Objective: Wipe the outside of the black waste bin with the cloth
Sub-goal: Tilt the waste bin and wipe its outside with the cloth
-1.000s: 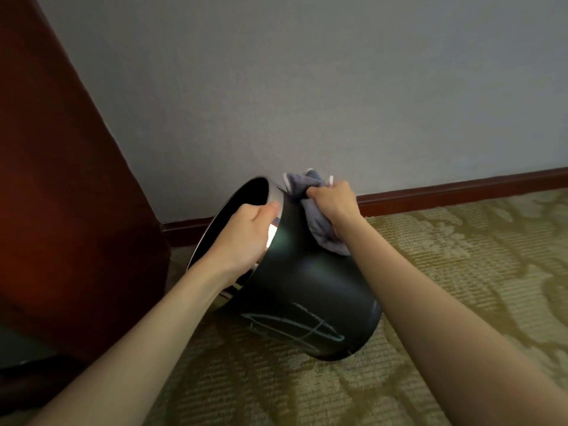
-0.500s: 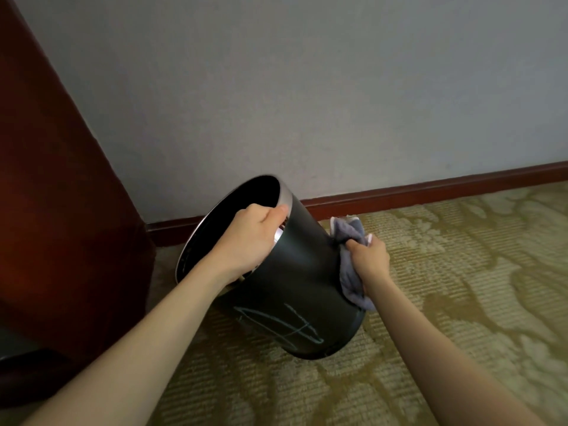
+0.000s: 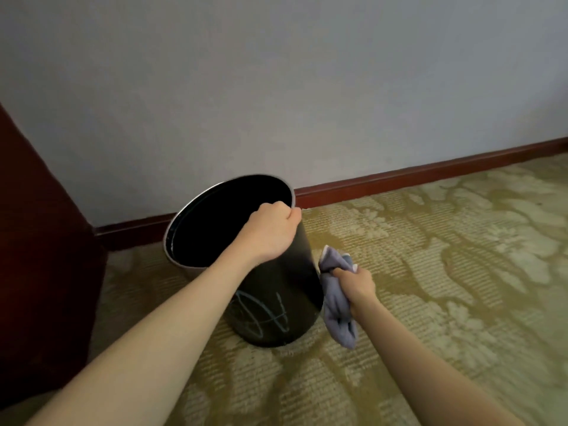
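The black waste bin (image 3: pixel 290 278) has a smooth, faintly glossy dark side (scuffed with pale scratchy lines low down) and a thin silvery rim (image 3: pixel 173 258) that looks like metal. The cloth (image 3: pixel 336 305) in my right grip (image 3: pixel 356 285) is soft, matt, lilac-grey fabric, creased. The carpet (image 3: pixel 430 287) is a rough ribbed weave, the skirting board (image 3: pixel 399 176) shiny reddish wood, the wall (image 3: pixel 276 87) matt and finely textured.

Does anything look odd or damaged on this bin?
Yes: pale scribbled lines cross the lower front of the black waste bin, like scratches or chalk; I cannot tell which. The cloth in the right hand hangs beside them, not on them.
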`<state>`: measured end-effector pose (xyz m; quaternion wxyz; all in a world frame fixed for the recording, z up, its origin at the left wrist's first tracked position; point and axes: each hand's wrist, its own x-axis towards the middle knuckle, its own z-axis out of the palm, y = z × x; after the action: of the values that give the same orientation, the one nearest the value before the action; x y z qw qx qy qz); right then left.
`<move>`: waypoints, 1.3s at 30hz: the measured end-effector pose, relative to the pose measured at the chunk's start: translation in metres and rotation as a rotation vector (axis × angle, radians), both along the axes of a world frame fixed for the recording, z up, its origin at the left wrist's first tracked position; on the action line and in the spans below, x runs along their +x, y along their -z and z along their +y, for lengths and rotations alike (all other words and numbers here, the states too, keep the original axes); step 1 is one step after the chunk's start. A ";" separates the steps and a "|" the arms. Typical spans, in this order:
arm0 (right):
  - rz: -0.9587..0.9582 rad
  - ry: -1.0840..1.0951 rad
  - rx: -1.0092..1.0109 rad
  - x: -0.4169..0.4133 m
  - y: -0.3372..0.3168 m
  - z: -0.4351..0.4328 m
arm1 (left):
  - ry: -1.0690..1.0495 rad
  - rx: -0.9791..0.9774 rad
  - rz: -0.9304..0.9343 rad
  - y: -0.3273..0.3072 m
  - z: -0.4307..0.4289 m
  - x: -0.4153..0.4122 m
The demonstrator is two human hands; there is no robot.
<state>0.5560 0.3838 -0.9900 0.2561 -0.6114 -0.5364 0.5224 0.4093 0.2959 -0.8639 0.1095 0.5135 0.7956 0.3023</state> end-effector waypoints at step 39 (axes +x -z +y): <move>0.052 0.014 -0.053 0.052 -0.006 -0.022 | 0.477 0.037 0.746 0.032 -0.099 -0.015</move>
<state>0.6079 0.3621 -0.9845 0.2574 -0.6079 -0.5112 0.5503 0.3938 0.1965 -0.8958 -0.1280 0.7585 0.6344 0.0768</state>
